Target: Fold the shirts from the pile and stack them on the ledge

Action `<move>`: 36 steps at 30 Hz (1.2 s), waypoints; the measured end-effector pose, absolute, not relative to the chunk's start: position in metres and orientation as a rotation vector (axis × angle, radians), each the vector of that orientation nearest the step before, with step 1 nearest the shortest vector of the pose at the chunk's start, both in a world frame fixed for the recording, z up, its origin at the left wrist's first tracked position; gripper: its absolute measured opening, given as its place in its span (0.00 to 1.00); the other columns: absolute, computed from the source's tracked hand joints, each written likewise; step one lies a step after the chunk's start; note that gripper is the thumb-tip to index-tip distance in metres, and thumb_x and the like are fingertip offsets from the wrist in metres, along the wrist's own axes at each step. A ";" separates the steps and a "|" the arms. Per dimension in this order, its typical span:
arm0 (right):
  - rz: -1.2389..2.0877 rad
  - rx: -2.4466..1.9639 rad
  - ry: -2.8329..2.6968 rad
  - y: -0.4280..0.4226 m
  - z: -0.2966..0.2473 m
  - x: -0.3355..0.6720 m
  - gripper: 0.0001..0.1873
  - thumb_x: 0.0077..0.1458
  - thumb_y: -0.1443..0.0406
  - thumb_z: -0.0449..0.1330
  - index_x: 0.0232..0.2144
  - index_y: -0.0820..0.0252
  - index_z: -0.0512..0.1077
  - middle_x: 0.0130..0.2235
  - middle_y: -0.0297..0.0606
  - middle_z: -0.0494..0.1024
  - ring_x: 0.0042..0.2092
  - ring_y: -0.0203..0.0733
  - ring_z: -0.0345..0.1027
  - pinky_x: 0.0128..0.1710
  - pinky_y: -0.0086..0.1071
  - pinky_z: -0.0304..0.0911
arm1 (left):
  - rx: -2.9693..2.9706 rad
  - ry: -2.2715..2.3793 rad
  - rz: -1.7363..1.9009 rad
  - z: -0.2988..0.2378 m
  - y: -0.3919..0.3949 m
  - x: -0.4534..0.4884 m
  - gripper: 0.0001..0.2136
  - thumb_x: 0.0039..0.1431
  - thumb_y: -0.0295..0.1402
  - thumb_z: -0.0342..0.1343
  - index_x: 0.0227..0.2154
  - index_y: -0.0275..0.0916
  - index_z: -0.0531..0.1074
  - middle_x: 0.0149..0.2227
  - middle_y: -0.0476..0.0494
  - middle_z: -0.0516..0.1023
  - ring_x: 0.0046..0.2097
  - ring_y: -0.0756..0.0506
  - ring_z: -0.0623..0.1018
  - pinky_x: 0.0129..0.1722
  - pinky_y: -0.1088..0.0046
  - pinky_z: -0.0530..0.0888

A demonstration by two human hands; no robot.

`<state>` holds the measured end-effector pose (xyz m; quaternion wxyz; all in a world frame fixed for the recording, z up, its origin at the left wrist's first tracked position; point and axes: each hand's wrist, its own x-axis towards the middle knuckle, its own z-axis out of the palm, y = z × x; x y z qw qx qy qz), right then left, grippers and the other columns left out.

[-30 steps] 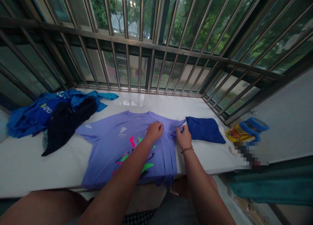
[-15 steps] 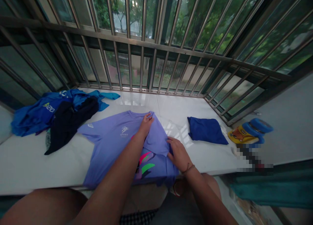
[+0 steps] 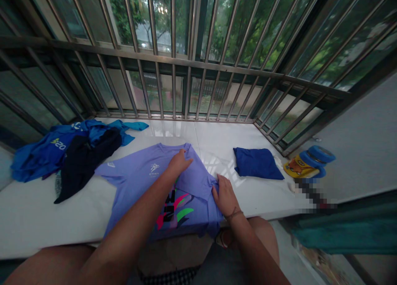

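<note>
A lavender T-shirt [image 3: 133, 173] with a white chest emblem and a pink, green and black print lies flat on a white stone ledge [image 3: 217, 138]. Its right-hand side is folded in over the middle as a flap [image 3: 197, 179]. My left hand [image 3: 179, 162] holds the top of that flap near the collar. My right hand [image 3: 225, 196] grips the folded side edge lower down, close to the ledge's front edge.
A dark navy garment [image 3: 88, 165] lies on a rumpled blue garment [image 3: 40, 157] to the left. A folded blue bundle [image 3: 257, 163] sits to the right, beyond it a yellow printed item with a blue lid [image 3: 305, 166]. Steel window bars [image 3: 173, 86] line the back.
Over the last second the shirt's right side and sleeve have been folded in across the middle. My left hand has moved up to the collar, and my right hand has moved down along the folded edge.
</note>
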<state>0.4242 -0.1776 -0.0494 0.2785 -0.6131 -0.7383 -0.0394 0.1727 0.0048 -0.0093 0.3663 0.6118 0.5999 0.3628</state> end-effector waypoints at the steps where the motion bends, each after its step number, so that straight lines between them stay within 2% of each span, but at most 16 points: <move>1: -0.094 -1.646 -1.978 -0.177 -0.048 0.424 0.25 0.72 0.62 0.54 0.66 0.64 0.65 0.61 0.59 0.76 0.64 0.59 0.69 0.67 0.60 0.66 | 1.617 1.552 0.884 -0.008 -0.002 0.165 0.27 0.46 0.37 0.77 0.50 0.40 0.79 0.40 0.38 0.86 0.49 0.31 0.85 0.52 0.61 0.76; 3: -0.048 -1.653 -1.963 -0.176 -0.044 0.423 0.19 0.72 0.63 0.53 0.61 0.61 0.69 0.58 0.55 0.77 0.61 0.57 0.71 0.66 0.57 0.67 | 1.715 1.505 0.781 -0.009 -0.018 0.151 0.27 0.45 0.37 0.77 0.50 0.42 0.79 0.33 0.44 0.84 0.43 0.34 0.85 0.46 0.63 0.76; 5: 0.011 -1.689 -1.942 -0.173 -0.037 0.424 0.12 0.71 0.65 0.54 0.53 0.60 0.73 0.54 0.52 0.79 0.58 0.54 0.72 0.64 0.52 0.68 | 1.800 1.358 0.721 -0.012 -0.033 0.139 0.25 0.49 0.36 0.73 0.52 0.45 0.79 0.31 0.49 0.82 0.37 0.39 0.84 0.41 0.66 0.76; 8: 0.058 -1.769 -1.934 -0.166 -0.025 0.427 0.06 0.69 0.67 0.56 0.42 0.59 0.74 0.50 0.49 0.79 0.55 0.51 0.72 0.61 0.44 0.69 | 1.807 1.174 0.816 -0.019 -0.046 0.127 0.18 0.55 0.38 0.67 0.49 0.45 0.81 0.34 0.49 0.84 0.37 0.42 0.82 0.39 0.68 0.76; 11: 0.044 -1.835 -1.937 -0.157 -0.017 0.433 0.06 0.68 0.68 0.58 0.38 0.59 0.75 0.45 0.47 0.80 0.49 0.50 0.73 0.56 0.40 0.68 | 1.706 1.144 0.978 -0.024 -0.048 0.117 0.15 0.58 0.44 0.64 0.45 0.43 0.81 0.37 0.47 0.84 0.38 0.43 0.82 0.41 0.67 0.76; 15: 0.008 -1.951 -1.904 -0.147 -0.012 0.442 0.07 0.68 0.67 0.60 0.36 0.60 0.77 0.40 0.46 0.80 0.45 0.49 0.72 0.52 0.39 0.66 | 1.527 1.090 1.059 -0.025 -0.046 0.112 0.20 0.56 0.48 0.66 0.46 0.41 0.79 0.37 0.47 0.82 0.35 0.45 0.80 0.37 0.69 0.75; 19: -0.041 -2.047 -1.848 -0.150 -0.004 0.444 0.08 0.68 0.68 0.60 0.36 0.61 0.78 0.41 0.49 0.80 0.44 0.51 0.72 0.50 0.40 0.65 | 1.535 1.111 1.016 -0.021 -0.049 0.113 0.20 0.56 0.49 0.66 0.46 0.41 0.80 0.35 0.48 0.81 0.31 0.46 0.78 0.33 0.70 0.74; 21: -0.070 -2.040 -1.842 -0.160 0.003 0.435 0.08 0.70 0.66 0.60 0.39 0.61 0.78 0.43 0.50 0.80 0.46 0.53 0.72 0.50 0.42 0.65 | 1.604 1.147 1.010 -0.019 -0.052 0.116 0.18 0.56 0.49 0.66 0.44 0.42 0.81 0.33 0.48 0.81 0.33 0.45 0.78 0.35 0.69 0.74; 24: -0.046 -1.843 -1.999 -0.182 0.013 0.404 0.10 0.72 0.59 0.62 0.45 0.60 0.77 0.46 0.48 0.80 0.49 0.54 0.71 0.53 0.44 0.66 | 1.666 1.165 1.016 -0.015 -0.056 0.119 0.16 0.57 0.47 0.64 0.41 0.43 0.82 0.33 0.47 0.83 0.35 0.43 0.80 0.38 0.67 0.76; 27: -0.009 -1.655 -2.203 -0.202 0.017 0.358 0.20 0.68 0.54 0.67 0.54 0.58 0.75 0.53 0.49 0.79 0.53 0.57 0.71 0.52 0.47 0.67 | 1.670 1.167 1.040 -0.013 -0.058 0.121 0.14 0.57 0.46 0.63 0.39 0.43 0.82 0.35 0.46 0.85 0.37 0.42 0.81 0.41 0.65 0.78; 29: -0.032 -1.667 -2.255 -0.206 0.015 0.330 0.24 0.66 0.54 0.70 0.59 0.56 0.74 0.55 0.49 0.79 0.53 0.58 0.72 0.51 0.47 0.68 | 1.651 1.185 1.065 -0.011 -0.058 0.120 0.13 0.58 0.46 0.62 0.39 0.43 0.82 0.37 0.45 0.86 0.38 0.41 0.82 0.42 0.65 0.79; 31: -0.058 -1.737 -2.271 -0.202 0.011 0.312 0.19 0.67 0.56 0.69 0.56 0.55 0.75 0.52 0.47 0.80 0.52 0.57 0.72 0.48 0.46 0.67 | 1.640 1.207 1.074 -0.010 -0.057 0.119 0.13 0.59 0.45 0.61 0.38 0.44 0.82 0.38 0.45 0.86 0.38 0.42 0.82 0.43 0.65 0.79; 34: -0.080 -1.832 -2.283 -0.190 0.006 0.303 0.04 0.70 0.63 0.64 0.45 0.56 0.78 0.46 0.44 0.81 0.49 0.55 0.73 0.46 0.45 0.66 | 1.672 1.217 1.073 -0.010 -0.058 0.119 0.12 0.60 0.43 0.59 0.38 0.43 0.82 0.39 0.45 0.86 0.38 0.42 0.82 0.45 0.65 0.79; 36: -0.088 -1.849 -2.271 -0.184 0.005 0.304 0.05 0.72 0.66 0.62 0.41 0.56 0.78 0.43 0.43 0.81 0.48 0.55 0.73 0.45 0.44 0.65 | 1.709 1.207 1.071 -0.012 -0.058 0.121 0.11 0.61 0.41 0.59 0.39 0.43 0.82 0.40 0.44 0.86 0.40 0.41 0.83 0.47 0.64 0.79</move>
